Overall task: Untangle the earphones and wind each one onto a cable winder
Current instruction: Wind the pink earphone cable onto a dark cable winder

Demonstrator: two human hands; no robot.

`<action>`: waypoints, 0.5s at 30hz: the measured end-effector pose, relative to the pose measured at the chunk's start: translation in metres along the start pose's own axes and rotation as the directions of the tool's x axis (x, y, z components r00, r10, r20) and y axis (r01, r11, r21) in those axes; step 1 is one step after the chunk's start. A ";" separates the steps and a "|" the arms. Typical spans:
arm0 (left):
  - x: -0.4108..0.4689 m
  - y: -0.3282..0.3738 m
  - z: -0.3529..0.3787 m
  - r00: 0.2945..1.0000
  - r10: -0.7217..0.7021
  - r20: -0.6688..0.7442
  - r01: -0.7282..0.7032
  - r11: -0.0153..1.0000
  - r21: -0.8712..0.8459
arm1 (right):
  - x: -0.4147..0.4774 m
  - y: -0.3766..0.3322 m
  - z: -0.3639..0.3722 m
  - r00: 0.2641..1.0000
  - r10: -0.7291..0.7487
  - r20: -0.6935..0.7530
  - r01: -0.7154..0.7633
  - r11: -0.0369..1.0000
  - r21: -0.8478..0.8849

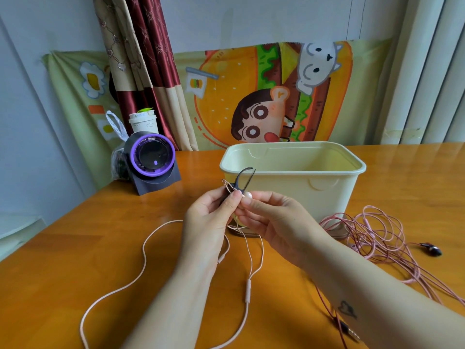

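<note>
Earphones are being dealt with one set at a time: the pale pink earphone (144, 248) is up at the centre of the view, its cord dropping from the hands and trailing away over the table (75, 285) toward 8 o'clock, with the inline remote (247, 289) lying at 6 o'clock. The left hand (208, 217) has its fingers curled round the lower end of the dark cable winder (241, 181), thumb pressed against it, probably to keep the forked end steady and pointing up. The right hand (271, 217) pinches the pale earbud (247, 196) between thumb and forefinger right against the winder, and a small loop of cord shows at the winder's 9 o'clock side, so I judge the winding is just starting, with nearly all the cord loose. A tangle (372, 230) of pink and dark red cords waits at 3 o'clock, just beside the cream tub (327, 195).
</note>
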State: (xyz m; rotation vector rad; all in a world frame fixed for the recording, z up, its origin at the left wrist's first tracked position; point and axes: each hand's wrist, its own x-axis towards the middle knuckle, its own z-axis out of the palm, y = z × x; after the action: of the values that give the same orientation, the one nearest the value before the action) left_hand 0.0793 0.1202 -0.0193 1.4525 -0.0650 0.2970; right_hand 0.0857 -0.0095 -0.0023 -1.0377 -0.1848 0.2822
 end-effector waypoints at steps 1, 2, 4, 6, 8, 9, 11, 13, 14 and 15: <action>0.000 0.000 0.000 1.000 0.007 0.001 -0.007 1.000 -0.003 | 0.000 -0.001 -0.001 1.000 0.012 0.005 -0.012 1.000 0.006; 0.000 0.001 0.000 1.000 0.015 0.004 -0.015 1.000 -0.007 | 0.000 -0.002 -0.001 1.000 0.024 0.010 -0.024 1.000 0.011; 0.000 0.001 0.000 1.000 0.029 0.004 -0.029 1.000 0.003 | 0.000 -0.004 -0.002 0.999 0.043 0.020 -0.043 0.999 0.010; 0.000 0.001 -0.001 0.999 0.038 0.005 -0.038 0.999 0.009 | -0.001 -0.006 -0.002 0.999 0.051 0.018 -0.051 0.999 -0.009; 0.000 0.001 -0.001 0.999 0.039 0.002 -0.039 0.999 0.007 | -0.001 -0.006 -0.001 0.999 0.045 0.010 -0.045 0.999 -0.031; 0.001 0.001 -0.001 0.999 0.038 -0.001 -0.038 0.999 0.007 | -0.001 -0.007 -0.001 0.999 0.038 0.006 -0.037 0.998 -0.048; 0.001 0.001 0.000 0.999 0.034 -0.006 -0.034 0.999 0.000 | -0.001 -0.008 0.000 1.000 0.017 0.003 -0.017 0.996 -0.088; 0.001 0.001 0.000 1.000 0.020 -0.004 -0.020 0.999 -0.025 | -0.002 -0.009 0.001 1.000 -0.003 -0.005 0.002 0.992 -0.125; 0.001 0.002 0.000 1.000 0.011 0.001 -0.011 0.999 -0.039 | -0.002 -0.011 0.001 1.000 -0.012 -0.012 0.011 0.989 -0.145; 0.001 0.002 0.000 1.000 0.006 0.007 -0.006 0.998 -0.055 | -0.003 -0.012 0.001 1.000 -0.023 -0.020 0.019 0.985 -0.171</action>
State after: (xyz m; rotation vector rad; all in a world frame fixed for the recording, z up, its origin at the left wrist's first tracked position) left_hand 0.0800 0.1205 -0.0169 1.3992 -0.0827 0.2925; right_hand 0.0847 -0.0153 0.0087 -1.2075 -0.2028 0.2385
